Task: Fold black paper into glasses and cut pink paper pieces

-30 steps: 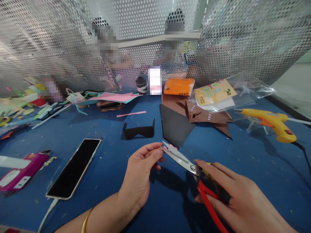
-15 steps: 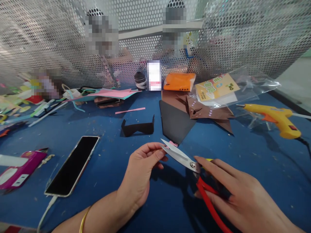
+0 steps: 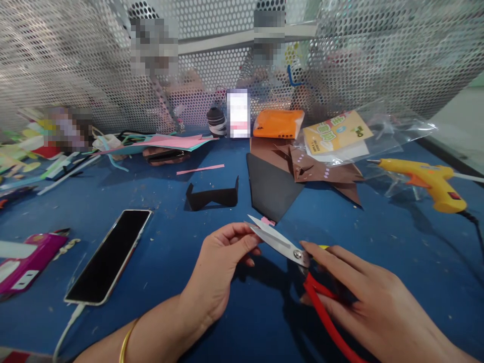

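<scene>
My right hand (image 3: pixel 363 287) grips a pair of scissors (image 3: pixel 278 239) with red handles. Their silver blades point up and left, parted a little at the tips. Close by the tips, my left hand (image 3: pixel 223 262) is closed in a pinch; whatever lies between its thumb and fingers is too small or hidden to make out. A small pink paper scrap (image 3: pixel 268 221) shows just behind the blades, by the lower corner of a black paper sheet (image 3: pixel 274 189). Beyond my left hand stands a folded black paper piece (image 3: pixel 214 198) shaped like glasses.
A pink strip (image 3: pixel 200 169) lies farther back. To the left are a phone (image 3: pixel 109 257) on a cable and a magenta device (image 3: pixel 38 257). Brown paper (image 3: pixel 325 171), a plastic packet (image 3: pixel 336 133) and a yellow glue gun (image 3: pixel 423 176) lie right. Perforated mesh (image 3: pixel 212 65) rises behind.
The whole view has shifted slightly, with things appearing a little farther left and higher. Both hands and the scissors keep nearly the same pose.
</scene>
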Tool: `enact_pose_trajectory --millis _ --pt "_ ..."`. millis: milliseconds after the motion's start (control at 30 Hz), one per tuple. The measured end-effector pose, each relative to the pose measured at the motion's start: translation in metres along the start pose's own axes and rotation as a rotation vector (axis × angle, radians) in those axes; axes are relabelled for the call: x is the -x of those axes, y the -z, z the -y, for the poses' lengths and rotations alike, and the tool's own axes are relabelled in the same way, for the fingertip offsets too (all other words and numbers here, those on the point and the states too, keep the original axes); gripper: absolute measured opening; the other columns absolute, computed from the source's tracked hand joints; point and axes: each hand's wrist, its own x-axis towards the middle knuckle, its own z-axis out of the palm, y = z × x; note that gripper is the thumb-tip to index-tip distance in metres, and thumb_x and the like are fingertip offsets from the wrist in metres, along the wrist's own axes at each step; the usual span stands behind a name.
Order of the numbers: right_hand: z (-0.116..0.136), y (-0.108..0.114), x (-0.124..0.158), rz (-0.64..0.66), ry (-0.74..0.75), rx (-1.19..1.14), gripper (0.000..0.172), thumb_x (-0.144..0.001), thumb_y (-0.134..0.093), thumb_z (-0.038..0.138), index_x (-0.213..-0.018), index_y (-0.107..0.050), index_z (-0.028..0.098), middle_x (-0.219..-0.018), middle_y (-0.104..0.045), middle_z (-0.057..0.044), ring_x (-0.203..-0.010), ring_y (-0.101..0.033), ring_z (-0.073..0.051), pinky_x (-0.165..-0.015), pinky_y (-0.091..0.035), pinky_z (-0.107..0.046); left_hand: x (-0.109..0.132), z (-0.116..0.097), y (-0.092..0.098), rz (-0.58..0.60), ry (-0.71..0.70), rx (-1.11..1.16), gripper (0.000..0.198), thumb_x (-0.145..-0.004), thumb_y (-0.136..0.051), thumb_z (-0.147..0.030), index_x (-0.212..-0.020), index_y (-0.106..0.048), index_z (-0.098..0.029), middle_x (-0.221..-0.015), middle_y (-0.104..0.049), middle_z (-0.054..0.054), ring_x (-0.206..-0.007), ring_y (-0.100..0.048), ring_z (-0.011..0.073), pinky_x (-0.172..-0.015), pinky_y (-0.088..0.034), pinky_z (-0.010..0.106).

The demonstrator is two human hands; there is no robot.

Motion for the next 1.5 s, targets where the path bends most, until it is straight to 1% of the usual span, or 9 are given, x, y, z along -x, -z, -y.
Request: enact_pose_trajectory --millis 133,200,333,400,500,700,900,1167,1500 --pt "0.000 0.002 0.001 0.008 -0.034 -0.053 0.040 -0.092 -0.054 0.025 -0.130 -0.062 0.018 -0.101 -0.074 -0.011 -0.081 -0.076 -0.020 -0.064 -0.063 -0.026 0.001 -0.001 0.000 0.034 0.009 -0.035 0.020 -0.062 -0.086 -0.029 -0.074 -0.075 -0.017 -0.069 -0.068 0.001 -0.062 -0.058 0.0102 -0.052 -0.043 0.019" --pt "0.001 0.003 0.001 0.015 -0.109 -0.161 0.039 -0.090 -0.057 0.026 -0.128 -0.064 0.022 -0.101 -0.075 -0.008 -0.080 -0.075 -0.020 -0.065 -0.062 -0.026 0.001 -0.001 0.001 0.049 0.010 -0.060 0.017 -0.065 -0.084 -0.028 -0.076 -0.075 -0.017 -0.071 -0.071 0.001 -0.063 -0.058 0.0091 -0.054 -0.042 0.017" --pt "0.007 0.002 -0.002 0.081 -0.447 -0.510 0.041 -0.079 -0.075 0.033 -0.118 -0.068 0.027 -0.091 -0.077 -0.001 -0.074 -0.075 -0.019 -0.063 -0.062 -0.024 0.002 0.001 0.001 0.059 0.040 -0.085 0.016 -0.071 -0.081 -0.026 -0.083 -0.077 -0.017 -0.084 -0.078 0.005 -0.066 -0.061 0.0076 -0.056 -0.041 0.015" --pt "0.012 0.000 -0.006 0.041 -0.574 -0.685 0.040 -0.076 -0.076 0.033 -0.115 -0.068 0.027 -0.086 -0.077 -0.001 -0.074 -0.075 -0.019 -0.063 -0.061 -0.023 0.005 0.002 -0.001 0.068 0.066 -0.094 0.019 -0.071 -0.082 -0.027 -0.086 -0.077 -0.017 -0.086 -0.079 0.006 -0.065 -0.063 0.0078 -0.056 -0.041 0.015" --pt "0.019 -0.003 -0.018 -0.054 -0.624 -0.887 0.036 -0.076 -0.075 0.030 -0.112 -0.068 0.026 -0.085 -0.076 -0.001 -0.075 -0.074 -0.018 -0.062 -0.059 -0.022 0.010 0.001 -0.005 0.104 0.054 -0.101 0.026 -0.069 -0.084 -0.030 -0.089 -0.076 -0.016 -0.082 -0.079 0.007 -0.063 -0.065 0.0086 -0.059 -0.045 0.016" --pt "0.033 -0.006 -0.041 -0.061 -0.651 -1.145 0.035 -0.075 -0.078 0.028 -0.106 -0.063 0.024 -0.082 -0.072 0.001 -0.063 -0.067 -0.012 -0.047 -0.048 -0.017 0.019 0.002 -0.008 0.157 -0.027 -0.171 0.033 -0.067 -0.084 -0.031 -0.094 -0.073 -0.016 -0.070 -0.077 0.003 -0.061 -0.067 0.0111 -0.063 -0.050 0.020" --pt "0.038 -0.009 -0.037 -0.088 -0.546 -1.102 0.033 -0.077 -0.074 0.016 -0.107 -0.062 0.025 -0.079 -0.068 0.005 -0.069 -0.069 -0.010 -0.061 -0.055 -0.018 0.021 0.006 -0.009 0.189 -0.089 -0.288 0.025 -0.069 -0.077 -0.027 -0.091 -0.072 -0.016 -0.064 -0.075 0.000 -0.060 -0.065 0.0119 -0.062 -0.050 0.022" --pt "0.039 -0.007 -0.034 -0.111 -0.522 -0.978 0.028 -0.078 -0.070 0.020 -0.105 -0.062 0.024 -0.075 -0.067 0.005 -0.063 -0.066 -0.010 -0.058 -0.055 -0.018 0.022 0.007 -0.009 0.182 -0.097 -0.349 0.022 -0.071 -0.074 -0.028 -0.090 -0.073 -0.017 -0.065 -0.075 0.001 -0.062 -0.067 0.0145 -0.064 -0.051 0.025" --pt "0.034 -0.011 -0.033 -0.082 -0.509 -0.916 0.024 -0.081 -0.066 0.025 -0.105 -0.062 0.025 -0.073 -0.063 0.005 -0.061 -0.063 -0.011 -0.059 -0.055 -0.022 0.021 0.008 -0.010 0.203 -0.072 -0.355 0.019 -0.070 -0.074 -0.026 -0.088 -0.073 -0.018 -0.064 -0.074 -0.001 -0.060 -0.066 0.0123 -0.065 -0.051 0.023"
